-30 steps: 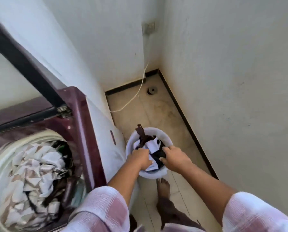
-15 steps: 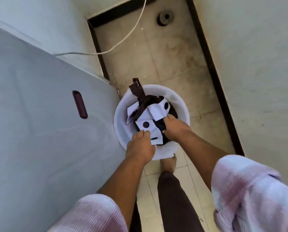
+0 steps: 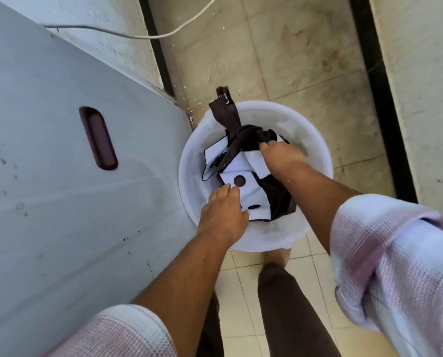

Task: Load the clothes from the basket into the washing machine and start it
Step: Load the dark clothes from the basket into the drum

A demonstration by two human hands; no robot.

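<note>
Left grip (image 3: 223, 215), a bare hand, curls its fingers over the near left edge of the white dotted cloth (image 3: 243, 193) and pinches it, the thumb lying on the fabric. Right grip (image 3: 282, 158) reaches further in, its fingers closed into the dark brown garment (image 3: 248, 137) where that bunches in the middle of the heap. Both pieces lie inside the basket (image 3: 315, 148), a round white tub, with the white cloth spread on top toward its near side and the brown one under and beside it. A brown strap (image 3: 227, 112) with a small metal clasp hangs up over the basket's far rim. The basket stands on the tiled floor (image 3: 292, 60), close against the right side of the washing machine (image 3: 61, 189), whose pale grey side panel fills the floor's left edge and carries a dark recessed handle (image 3: 98, 137). A wall (image 3: 426, 73) with black skirting runs along the floor's right edge. A white cable (image 3: 184, 28) crosses the far end. A bare foot (image 3: 277, 256) shows just under the basket's near rim, above a dark trouser leg (image 3: 290, 310). Rolled pink checked sleeves (image 3: 395, 266) cover both upper forearms.
</note>
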